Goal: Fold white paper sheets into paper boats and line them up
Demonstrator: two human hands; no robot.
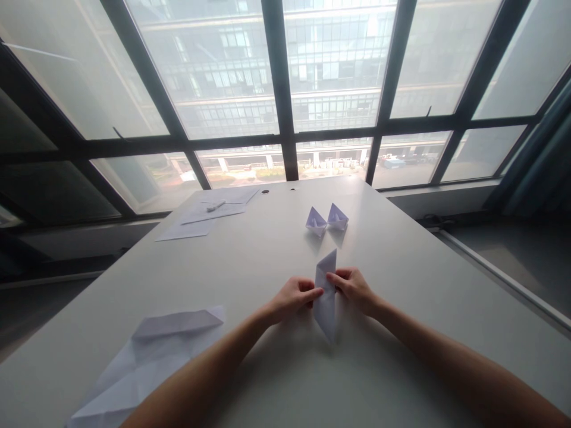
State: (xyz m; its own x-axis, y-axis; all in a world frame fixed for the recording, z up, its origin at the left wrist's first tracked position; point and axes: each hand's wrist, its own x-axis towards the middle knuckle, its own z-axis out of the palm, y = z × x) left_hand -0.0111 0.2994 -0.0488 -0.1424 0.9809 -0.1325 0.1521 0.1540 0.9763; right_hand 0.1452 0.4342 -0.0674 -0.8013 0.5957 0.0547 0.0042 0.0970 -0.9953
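A folded white paper [326,312], long and pointed at both ends, is held upright over the table between my two hands. My left hand [295,295] pinches its left edge, thumb on the near face. My right hand [352,286] grips the right edge a little higher, its thumb also on the near face. The fingers behind the paper are partly hidden. Just beyond it, two folded paper boats [316,222] [338,218] stand side by side on the table.
The white table [250,261] reaches to a large window. A creased paper sheet [156,351] lies at near left, partly under my left forearm. Flat sheets [187,229] with a pen-like white object [216,207] lie at far left. A blue curtain [535,160] hangs at right.
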